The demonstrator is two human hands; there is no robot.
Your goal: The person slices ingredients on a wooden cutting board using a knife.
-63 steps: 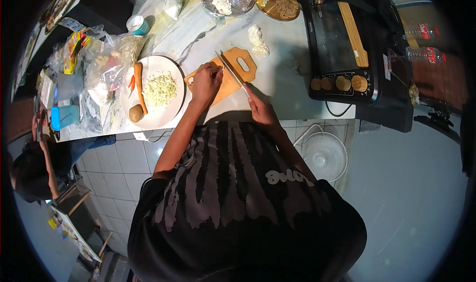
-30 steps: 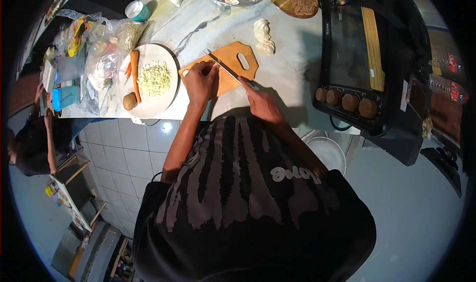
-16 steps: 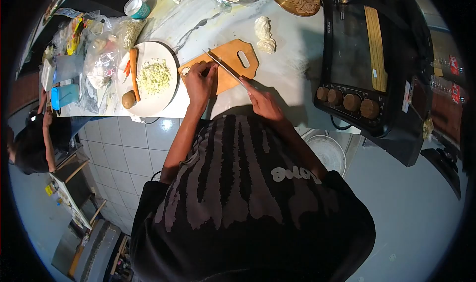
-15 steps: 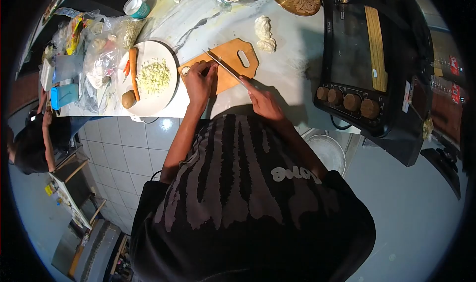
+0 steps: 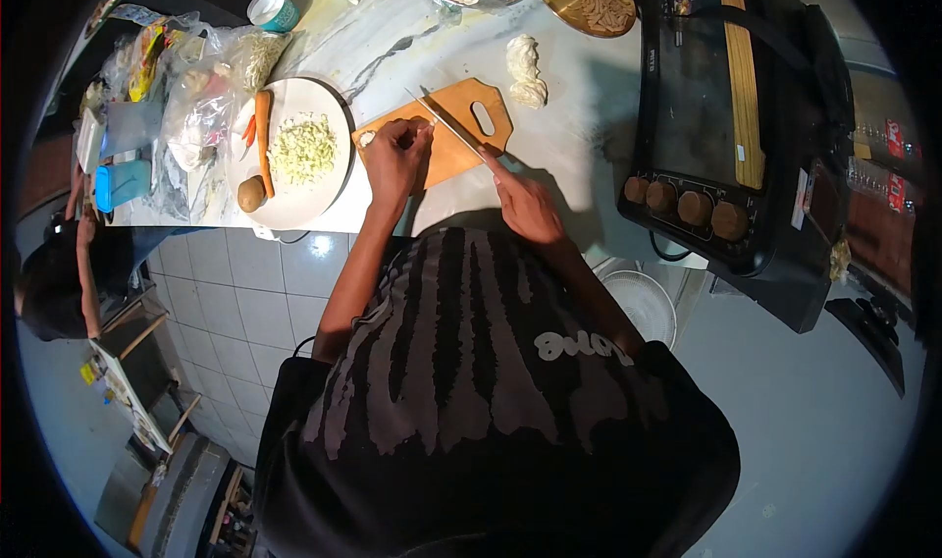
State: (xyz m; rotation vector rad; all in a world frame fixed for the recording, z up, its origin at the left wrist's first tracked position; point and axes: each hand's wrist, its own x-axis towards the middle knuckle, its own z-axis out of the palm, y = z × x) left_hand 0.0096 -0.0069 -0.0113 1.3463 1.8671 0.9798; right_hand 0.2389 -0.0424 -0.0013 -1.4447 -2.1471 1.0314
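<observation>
My right hand (image 5: 531,205) is closed around the handle of a knife (image 5: 446,119), its index finger stretched along it. The blade slants over a wooden cutting board (image 5: 458,161) with an oval slot. My left hand (image 5: 395,158) rests over the board, fingertips pinched close to the blade; a small pale piece shows at their tips, too small to name. Another small whitish piece (image 5: 367,139) lies at the board's left end. Left of it, a white plate (image 5: 294,205) holds chopped pale-green vegetable (image 5: 302,151), a carrot (image 5: 263,131), red chillies (image 5: 249,130) and a round brown item (image 5: 251,194).
A white lump (image 5: 526,71) lies beyond the board. A toaster oven (image 5: 692,116) stands on the right. Further back are a gold plate of brown strips (image 5: 606,10) and a teal cup (image 5: 273,12). Plastic bags (image 5: 201,136) crowd the left, where another person's arm (image 5: 86,273) shows.
The knife's blade has turned slightly, its face catching more light. My left hand stays pinched in nearly the same spot. The whole view has shifted a little.
</observation>
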